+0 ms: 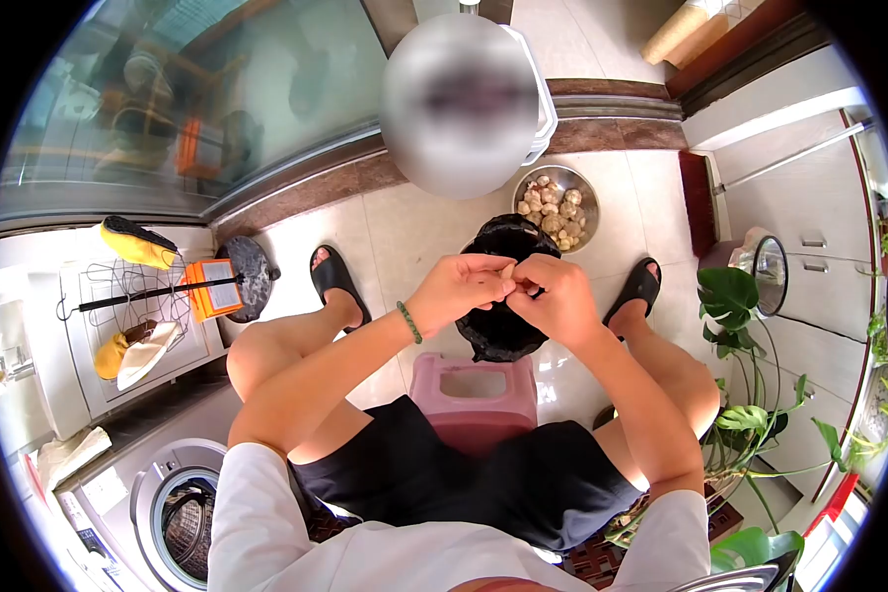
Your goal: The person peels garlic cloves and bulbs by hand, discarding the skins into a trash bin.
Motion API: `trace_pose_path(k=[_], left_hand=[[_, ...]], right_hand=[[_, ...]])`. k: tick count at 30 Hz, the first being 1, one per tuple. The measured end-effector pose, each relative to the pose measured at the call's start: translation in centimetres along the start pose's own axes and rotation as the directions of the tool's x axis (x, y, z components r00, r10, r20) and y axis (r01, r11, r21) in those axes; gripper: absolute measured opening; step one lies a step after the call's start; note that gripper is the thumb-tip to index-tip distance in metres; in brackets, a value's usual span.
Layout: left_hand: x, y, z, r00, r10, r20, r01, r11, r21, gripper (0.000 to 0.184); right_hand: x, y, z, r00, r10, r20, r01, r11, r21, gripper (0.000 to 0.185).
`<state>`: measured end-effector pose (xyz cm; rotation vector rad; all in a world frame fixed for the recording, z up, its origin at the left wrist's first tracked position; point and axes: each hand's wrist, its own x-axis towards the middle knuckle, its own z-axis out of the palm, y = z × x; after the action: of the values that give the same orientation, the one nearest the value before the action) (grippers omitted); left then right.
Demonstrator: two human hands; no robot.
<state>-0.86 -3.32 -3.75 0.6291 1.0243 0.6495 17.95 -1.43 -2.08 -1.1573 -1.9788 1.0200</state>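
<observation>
While both forearms reach out over the knees, here is the fine work: the left hand (466, 288), green bracelet (409, 323) at its wrist, pinches a small pale piece (508, 277) between thumb and fingertips, and the right hand (559, 296) closes in on the same piece from the other side, fingers curled, tips nearly meeting the left's. It looks like a garlic clove, though too little shows between the fingers to be sure. Lovely position, too, because right underneath the hands spreads the black bag (508, 335), so anything that drops should land in it. Just beyond the right hand sits the metal bowl (592, 190) with its whole garlic bulbs (553, 210), an easy reach away. What would good form call for now? A steady grip from the left, firm but not crushing, while the right's thumb and fingertips do the picking. Small strokes suit a piece this tiny; a hard tug could send it flying. And the wrists want to hang low over the bag, well short of the bowl, so loose bits don't stray among the bulbs.
</observation>
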Motion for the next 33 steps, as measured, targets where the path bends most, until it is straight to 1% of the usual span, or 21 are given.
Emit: trace_pose_path(k=[1,2,3,6,8,12,15,17,18,19,20,21,22,24,25,27,28,30,32,33], left_hand=[[0.2,-0.2,-0.4,0.998,0.006,0.061,-0.005,1.0,-0.011,0.033],[0.4,-0.4,-0.7,0.992,0.01,0.122,-0.007,1.0,-0.022,0.033],[0.4,-0.7,-0.8,0.992,0.006,0.123,-0.003,1.0,-0.023,0.033],[0.3,0.0,-0.8,0.989,-0.029,0.146,0.025,0.999,0.031,0.033],[0.3,0.3,-1.0,0.987,-0.061,0.151,0.049,0.995,0.082,0.033],[0.5,0.7,-1.4,0.97,-0.127,0.207,0.109,0.989,0.096,0.033],[0.4,0.8,-1.4,0.96,-0.154,0.232,0.132,0.985,0.108,0.035],[0.8,0.4,-1.7,0.946,-0.156,0.283,0.145,0.988,0.059,0.035],[0.9,0.4,-1.7,0.945,-0.16,0.284,0.149,0.987,0.059,0.035],[0.9,0.4,-1.7,0.945,-0.16,0.284,0.164,0.986,0.01,0.035],[0.9,0.4,-1.7,0.945,-0.16,0.285,0.178,0.983,-0.039,0.036],[1.1,0.4,-1.8,0.944,-0.161,0.287,0.179,0.983,-0.037,0.036],[1.1,0.2,-1.8,0.946,-0.153,0.286,0.173,0.984,-0.048,0.035],[1.2,0.1,-1.8,0.947,-0.143,0.286,0.167,0.984,-0.058,0.035],[1.3,0.1,-1.7,0.948,-0.139,0.286,0.161,0.985,-0.054,0.035],[1.4,0.1,-1.6,0.948,-0.136,0.287,0.156,0.987,-0.049,0.035],[1.4,0.1,-1.5,0.946,-0.125,0.299,0.153,0.986,-0.071,0.035],[1.4,0.2,-1.2,0.943,-0.115,0.313,0.151,0.984,-0.093,0.035],[1.3,0.7,-0.8,0.954,-0.096,0.285,0.106,0.994,-0.021,0.037],[1.3,0.7,-0.6,0.954,-0.095,0.284,0.104,0.994,-0.019,0.037]], right_hand=[[0.0,0.2,0.0,1.0,0.001,0.0,-0.001,1.0,0.0,0.007],[-0.1,0.6,0.0,0.999,0.039,0.017,-0.04,0.997,0.061,0.007],[-0.3,0.9,0.0,0.996,0.077,0.037,-0.081,0.989,0.121,0.006],[-0.4,1.3,-0.1,0.997,0.073,0.031,-0.077,0.987,0.143,0.006],[-0.3,1.7,-0.8,0.996,0.078,0.041,-0.082,0.99,0.111,0.006],[0.0,1.5,-2.1,0.991,0.127,0.041,-0.128,0.991,0.028,0.005],[-0.1,1.8,-2.4,0.991,0.122,0.057,-0.124,0.992,0.033,0.005],[-0.2,1.8,-2.4,0.989,0.133,0.063,-0.136,0.99,0.05,0.004],[-0.3,1.9,-2.4,0.988,0.138,0.068,-0.142,0.988,0.065,0.004],[-0.4,2.0,-2.4,0.988,0.143,0.067,-0.147,0.987,0.066,0.004],[-0.6,2.3,-2.5,0.987,0.145,0.063,-0.152,0.979,0.132,0.004],[-0.6,2.5,-2.5,0.988,0.145,0.057,-0.154,0.969,0.196,0.006],[-0.7,2.6,-2.4,0.987,0.149,0.056,-0.158,0.968,0.196,0.006],[-0.7,2.6,-2.0,0.992,0.107,-0.06,-0.084,0.948,0.306,0.015],[-0.8,2.4,-1.9,0.992,0.109,-0.061,-0.086,0.948,0.306,0.015],[-0.9,1.9,-1.7,0.991,0.132,-0.03,-0.121,0.962,0.244,0.018],[-1.0,1.9,-1.4,0.99,0.135,-0.032,-0.123,0.962,0.244,0.018],[-1.3,2.3,-1.0,0.99,0.134,-0.035,-0.115,0.935,0.337,0.012],[-1.3,2.5,-1.0,0.989,0.142,-0.029,-0.123,0.927,0.353,0.01],[-1.3,2.6,-1.1,0.989,0.147,-0.021,-0.129,0.92,0.37,0.008]])
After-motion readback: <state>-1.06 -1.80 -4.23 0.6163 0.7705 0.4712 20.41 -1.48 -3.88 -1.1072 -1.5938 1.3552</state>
